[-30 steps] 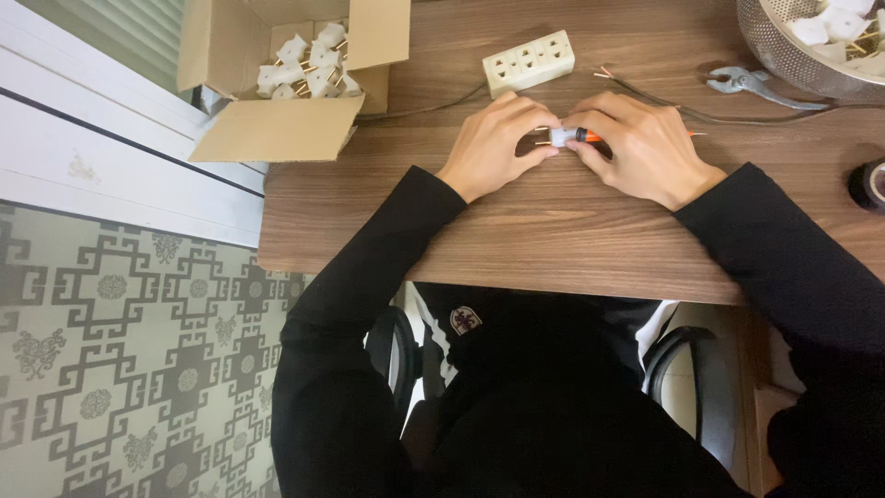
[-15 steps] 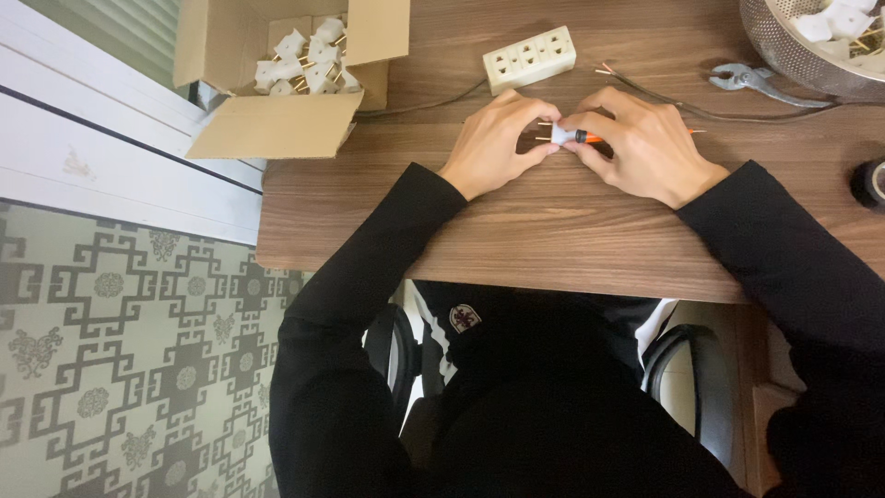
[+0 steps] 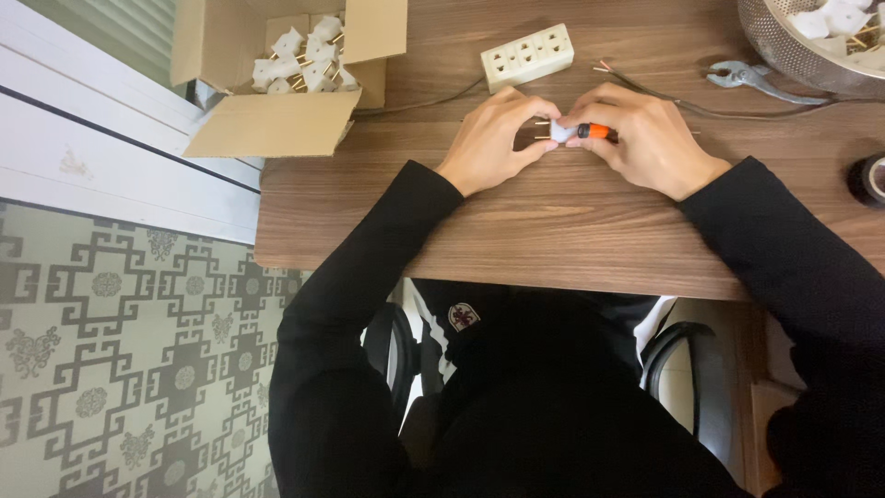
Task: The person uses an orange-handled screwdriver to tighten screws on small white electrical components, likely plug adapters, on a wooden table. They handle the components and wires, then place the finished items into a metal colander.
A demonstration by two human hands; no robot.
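L hand (image 3: 493,138) fingers pinch white plug (image 3: 550,130) | R hand (image 3: 645,138) fingers grip orange screwdriver (image 3: 597,132)

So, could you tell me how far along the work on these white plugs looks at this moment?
Cannot tell what is finished: white plugs sit in both the cardboard box and the metal bowl. In hand: the left hand holds a white plug while the right hand works an orange-handled screwdriver on it. Bare-ended wire and pliers lie untouched.

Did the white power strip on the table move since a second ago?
No. The white power strip lies in the same spot beside the cardboard box, above the hands; only the camera view shifts slightly.
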